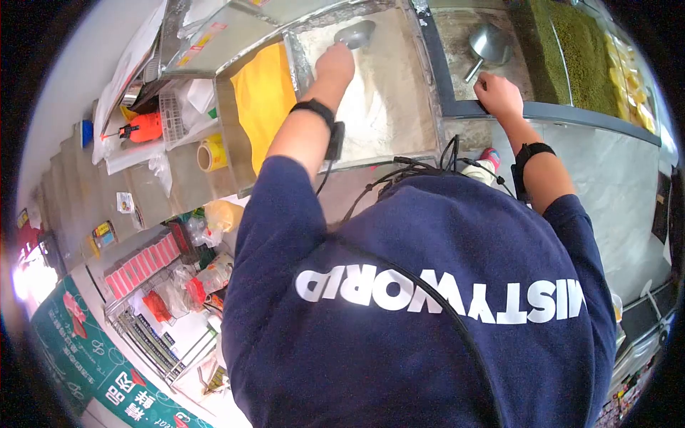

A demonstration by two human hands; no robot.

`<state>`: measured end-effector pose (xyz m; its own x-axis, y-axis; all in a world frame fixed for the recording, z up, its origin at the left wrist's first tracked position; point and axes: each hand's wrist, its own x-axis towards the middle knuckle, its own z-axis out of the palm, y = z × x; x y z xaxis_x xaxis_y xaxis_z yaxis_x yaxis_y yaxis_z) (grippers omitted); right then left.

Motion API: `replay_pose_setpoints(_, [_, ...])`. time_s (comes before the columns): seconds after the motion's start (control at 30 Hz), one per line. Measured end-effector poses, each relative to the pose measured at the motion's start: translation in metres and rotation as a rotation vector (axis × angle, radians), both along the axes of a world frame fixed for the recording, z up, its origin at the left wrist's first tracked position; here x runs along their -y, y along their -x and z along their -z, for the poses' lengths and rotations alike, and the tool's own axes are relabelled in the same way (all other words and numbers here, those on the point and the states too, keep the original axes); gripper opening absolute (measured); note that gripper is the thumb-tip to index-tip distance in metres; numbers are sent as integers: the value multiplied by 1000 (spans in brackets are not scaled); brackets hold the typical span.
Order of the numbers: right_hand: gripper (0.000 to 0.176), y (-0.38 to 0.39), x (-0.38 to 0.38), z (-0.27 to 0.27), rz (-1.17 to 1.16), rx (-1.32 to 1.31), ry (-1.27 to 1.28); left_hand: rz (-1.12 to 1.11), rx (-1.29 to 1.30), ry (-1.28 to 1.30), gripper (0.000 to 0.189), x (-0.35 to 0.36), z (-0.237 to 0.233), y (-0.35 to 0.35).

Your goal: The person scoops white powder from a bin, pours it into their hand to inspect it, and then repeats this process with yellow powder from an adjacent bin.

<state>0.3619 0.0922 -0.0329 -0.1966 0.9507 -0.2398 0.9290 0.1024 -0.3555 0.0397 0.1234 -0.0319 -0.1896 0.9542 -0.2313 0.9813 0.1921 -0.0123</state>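
My left hand [336,65] is closed around the handle of a metal scoop [356,33], whose bowl lies over the white flour-like powder [385,93] in a bin. My right hand [500,96] is curled into a fist at the dark rim [542,110] of the neighbouring bin, and nothing shows in it. A second metal scoop [491,44] rests inside that bin, its handle ending just left of my right hand and apart from it.
Yellow powder-like material [262,100] fills the bin at left. Green beans [589,60] lie in a compartment at right. A tape roll [212,154] and a white plastic basket [171,118] stand left of the bins. A wire rack [146,342] sits lower left.
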Motion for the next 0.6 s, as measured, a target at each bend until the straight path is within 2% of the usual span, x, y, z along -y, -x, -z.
replay_pose_setpoints(0.03, [28, 0, 0, 1, 10, 2, -1, 42, -13, -32, 26, -12, 4, -5])
replay_pose_setpoints(0.13, [28, -1, -2, 4, 30, 19, 6, 53, -115, 219, 27, -36, 10, -21])
replay_pose_setpoints(0.23, [28, 0, -1, 1, 33, 20, 21, 92, -105, 277, 26, -49, 31, -24])
replay_pose_setpoints(0.37, [27, 0, -1, 2, 37, 9, 19, 250, -130, 358, 25, -45, 58, -14])
replay_pose_setpoints(0.6, [27, 0, -2, 2, 20, 29, 56, 479, -185, 528, 24, -16, 38, -2])
